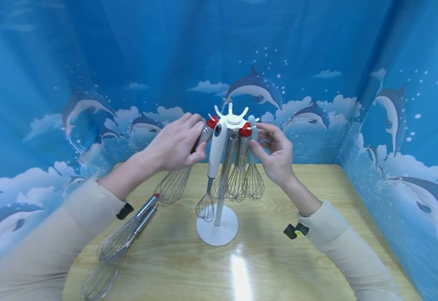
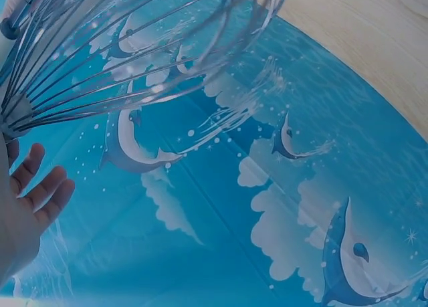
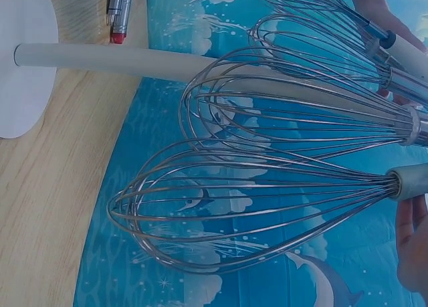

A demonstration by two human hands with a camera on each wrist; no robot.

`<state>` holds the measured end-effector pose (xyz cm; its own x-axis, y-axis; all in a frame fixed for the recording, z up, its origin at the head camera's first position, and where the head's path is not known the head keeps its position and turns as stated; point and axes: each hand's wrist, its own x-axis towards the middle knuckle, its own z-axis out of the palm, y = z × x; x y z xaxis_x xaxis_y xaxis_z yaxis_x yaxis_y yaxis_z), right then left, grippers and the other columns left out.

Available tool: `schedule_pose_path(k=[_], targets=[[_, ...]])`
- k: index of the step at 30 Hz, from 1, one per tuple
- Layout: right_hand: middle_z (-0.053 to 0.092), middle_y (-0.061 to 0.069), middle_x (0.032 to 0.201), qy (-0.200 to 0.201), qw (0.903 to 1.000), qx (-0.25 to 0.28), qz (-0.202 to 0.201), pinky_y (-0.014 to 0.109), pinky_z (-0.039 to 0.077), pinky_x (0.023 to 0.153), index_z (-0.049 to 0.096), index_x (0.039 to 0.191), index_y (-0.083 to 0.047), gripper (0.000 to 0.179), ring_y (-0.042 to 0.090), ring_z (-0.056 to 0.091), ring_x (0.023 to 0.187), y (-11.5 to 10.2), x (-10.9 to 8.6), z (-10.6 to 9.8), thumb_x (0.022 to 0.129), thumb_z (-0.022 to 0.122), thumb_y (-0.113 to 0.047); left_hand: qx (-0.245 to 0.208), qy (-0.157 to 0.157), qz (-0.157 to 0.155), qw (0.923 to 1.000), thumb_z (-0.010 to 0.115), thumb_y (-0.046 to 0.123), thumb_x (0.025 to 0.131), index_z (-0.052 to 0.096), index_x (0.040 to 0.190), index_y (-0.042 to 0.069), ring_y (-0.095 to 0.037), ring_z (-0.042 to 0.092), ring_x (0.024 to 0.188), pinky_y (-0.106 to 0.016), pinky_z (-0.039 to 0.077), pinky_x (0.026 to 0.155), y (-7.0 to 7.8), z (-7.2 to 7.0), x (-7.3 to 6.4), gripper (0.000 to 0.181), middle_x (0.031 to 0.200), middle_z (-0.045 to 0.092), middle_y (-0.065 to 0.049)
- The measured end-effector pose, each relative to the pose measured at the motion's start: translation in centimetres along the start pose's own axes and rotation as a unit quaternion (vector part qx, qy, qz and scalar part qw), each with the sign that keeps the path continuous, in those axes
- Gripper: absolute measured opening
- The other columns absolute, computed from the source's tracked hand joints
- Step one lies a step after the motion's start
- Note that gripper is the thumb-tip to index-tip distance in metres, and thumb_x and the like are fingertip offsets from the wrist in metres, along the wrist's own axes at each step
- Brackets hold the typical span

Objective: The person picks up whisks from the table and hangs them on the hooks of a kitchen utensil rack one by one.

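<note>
A white stand (image 1: 234, 121) with curved hooks round its top holds several whisks. At its left side my left hand (image 1: 177, 142) grips the metal handle of a red-ended whisk (image 1: 206, 132), whose end is up by a hook; whether it hangs there I cannot tell. That whisk's wire loops (image 2: 154, 86) fill the top of the left wrist view. My right hand (image 1: 277, 156) holds the pale handle of a whisk (image 1: 253, 156) on the right between thumb and fingers. Between them hang a white-handled whisk (image 1: 216, 152) and a metal red-ended whisk (image 1: 243, 151).
Two metal whisks (image 1: 143, 215) lie side by side on the wooden table (image 1: 279, 267), left of the stand's round white base (image 1: 209, 236). A blue dolphin-print curtain (image 1: 189, 50) encloses the table at the back and sides.
</note>
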<state>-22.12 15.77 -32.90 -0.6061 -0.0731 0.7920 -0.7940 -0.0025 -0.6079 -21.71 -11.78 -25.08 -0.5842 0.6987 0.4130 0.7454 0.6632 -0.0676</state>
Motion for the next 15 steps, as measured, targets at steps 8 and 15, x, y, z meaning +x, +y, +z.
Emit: schedule_pose_path(k=[8,15], targets=[[0.067,-0.02,0.111,-0.005,0.9999,-0.015,-0.005,0.016,0.053,0.076,0.055,0.129,0.017,0.046,0.003,0.062,0.094,0.0,0.1,-0.1,0.097,0.071,-0.012,0.032,0.045,0.018,0.9983,0.042,0.034,0.095,0.053,0.091,0.007,-0.028,0.048,0.088,-0.038,0.043,0.076,0.4,0.7,-0.2,0.029,0.107,0.061,-0.017],[0.067,-0.02,0.111,-0.004,0.9998,-0.018,-0.005,0.017,0.055,0.078,0.055,0.128,0.017,0.04,0.003,0.063,0.095,0.3,0.3,-0.2,0.093,0.067,0.004,0.039,0.063,0.015,0.9971,0.043,0.034,0.096,0.052,0.088,0.008,-0.026,0.045,0.086,-0.038,0.042,0.074,0.6,1.1,-0.3,0.028,0.1,0.059,-0.014]])
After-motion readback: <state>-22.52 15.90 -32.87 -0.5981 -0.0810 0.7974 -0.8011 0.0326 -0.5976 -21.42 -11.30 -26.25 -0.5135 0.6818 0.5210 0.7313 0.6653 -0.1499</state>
